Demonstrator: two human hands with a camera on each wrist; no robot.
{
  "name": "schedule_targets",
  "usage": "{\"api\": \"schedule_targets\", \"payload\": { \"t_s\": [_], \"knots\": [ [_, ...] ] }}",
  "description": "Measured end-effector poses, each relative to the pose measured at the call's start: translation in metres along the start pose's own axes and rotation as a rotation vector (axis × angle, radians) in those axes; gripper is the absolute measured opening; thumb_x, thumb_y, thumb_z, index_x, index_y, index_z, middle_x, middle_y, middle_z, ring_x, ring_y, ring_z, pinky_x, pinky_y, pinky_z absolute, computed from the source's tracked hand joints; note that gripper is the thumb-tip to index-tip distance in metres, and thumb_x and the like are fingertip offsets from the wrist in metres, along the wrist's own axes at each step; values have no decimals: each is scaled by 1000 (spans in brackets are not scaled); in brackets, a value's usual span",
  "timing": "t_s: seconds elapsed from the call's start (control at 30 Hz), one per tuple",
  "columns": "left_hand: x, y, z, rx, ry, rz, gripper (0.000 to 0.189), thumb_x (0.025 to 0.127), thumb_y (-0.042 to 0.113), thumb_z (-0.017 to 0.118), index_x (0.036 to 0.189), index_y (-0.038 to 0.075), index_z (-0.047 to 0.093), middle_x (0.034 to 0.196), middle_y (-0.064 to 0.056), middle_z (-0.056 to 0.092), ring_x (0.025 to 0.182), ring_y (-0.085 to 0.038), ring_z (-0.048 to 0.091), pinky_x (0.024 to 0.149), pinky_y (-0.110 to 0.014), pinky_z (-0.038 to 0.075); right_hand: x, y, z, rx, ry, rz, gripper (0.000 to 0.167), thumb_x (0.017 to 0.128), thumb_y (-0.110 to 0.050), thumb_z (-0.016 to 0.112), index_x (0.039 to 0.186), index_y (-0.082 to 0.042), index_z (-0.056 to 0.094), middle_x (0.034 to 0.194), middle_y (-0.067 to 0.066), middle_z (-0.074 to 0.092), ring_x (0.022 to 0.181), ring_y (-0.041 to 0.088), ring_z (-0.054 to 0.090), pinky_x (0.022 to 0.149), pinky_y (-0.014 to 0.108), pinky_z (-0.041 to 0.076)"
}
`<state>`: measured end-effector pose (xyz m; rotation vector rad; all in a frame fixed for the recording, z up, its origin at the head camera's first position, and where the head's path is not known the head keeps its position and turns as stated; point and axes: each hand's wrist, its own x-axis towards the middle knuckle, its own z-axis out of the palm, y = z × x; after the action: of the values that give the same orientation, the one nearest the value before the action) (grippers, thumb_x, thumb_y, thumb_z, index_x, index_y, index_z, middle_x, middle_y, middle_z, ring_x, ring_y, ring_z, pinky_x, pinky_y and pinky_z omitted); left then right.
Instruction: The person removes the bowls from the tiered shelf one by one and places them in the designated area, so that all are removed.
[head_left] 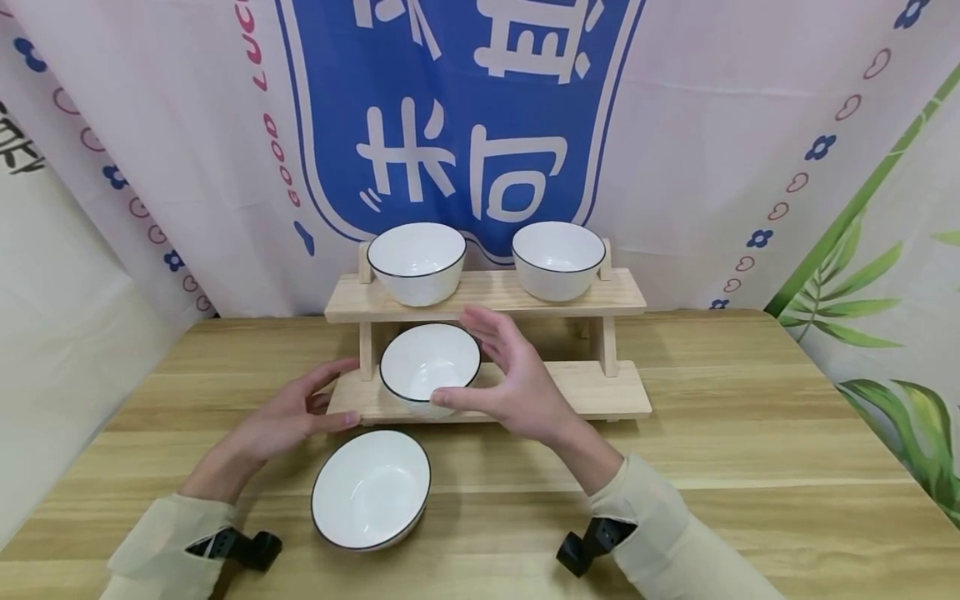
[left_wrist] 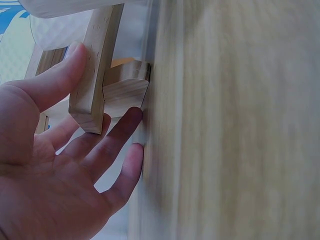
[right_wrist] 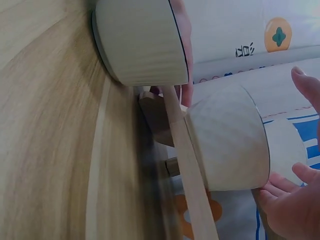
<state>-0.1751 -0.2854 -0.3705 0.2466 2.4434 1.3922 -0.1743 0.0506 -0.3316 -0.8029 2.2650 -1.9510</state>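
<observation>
A white bowl point(head_left: 430, 363) with a dark rim sits on the left part of the lower board of a two-tier wooden stand point(head_left: 592, 387). My right hand point(head_left: 517, 383) is at its right side, fingers and thumb spread apart. In the right wrist view the fingers point(right_wrist: 270, 192) lie close against the bowl point(right_wrist: 227, 140), while the thumb stands off from it. At the lower board's left end, my left hand point(head_left: 292, 412) holds the stand, thumb on top of the board point(left_wrist: 95, 70) and fingers around its underside.
Another white bowl point(head_left: 371, 492) stands on the wooden table point(head_left: 720, 467) in front of the stand. The upper board carries a left bowl point(head_left: 417, 262) and a right bowl point(head_left: 558, 260). Behind the stand hangs a printed curtain point(head_left: 675, 167).
</observation>
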Motion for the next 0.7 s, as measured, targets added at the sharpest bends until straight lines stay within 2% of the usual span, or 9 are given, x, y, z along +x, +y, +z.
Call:
{"api": "schedule_targets", "payload": {
  "t_s": [0.13, 0.4, 0.7],
  "knots": [
    [0, 0, 0, 0, 0, 0, 92, 98, 27, 80, 171, 15, 25, 175, -28, 22, 156, -55, 36, 124, -70, 31, 2, 6, 1, 16, 10, 43, 101, 82, -15, 94, 163, -9, 35, 167, 8, 44, 159, 22, 40, 132, 37, 30],
    [-1, 0, 1, 5, 4, 5, 92, 98, 28, 80, 171, 16, 25, 175, -27, 24, 155, -56, 36, 123, -72, 32, 6, 16, 7, 65, 30, 101, 105, 81, -10, 94, 165, -6, 32, 169, 17, 39, 159, 29, 40, 133, 45, 30],
    [-1, 2, 1, 1, -2, 4, 91, 98, 27, 80, 171, 14, 25, 175, -28, 22, 156, -56, 34, 123, -72, 31, 9, 24, 21, 39, 54, 176, 111, 81, -18, 96, 166, -6, 26, 164, 14, 43, 148, 29, 49, 128, 48, 38]
  ]
}}
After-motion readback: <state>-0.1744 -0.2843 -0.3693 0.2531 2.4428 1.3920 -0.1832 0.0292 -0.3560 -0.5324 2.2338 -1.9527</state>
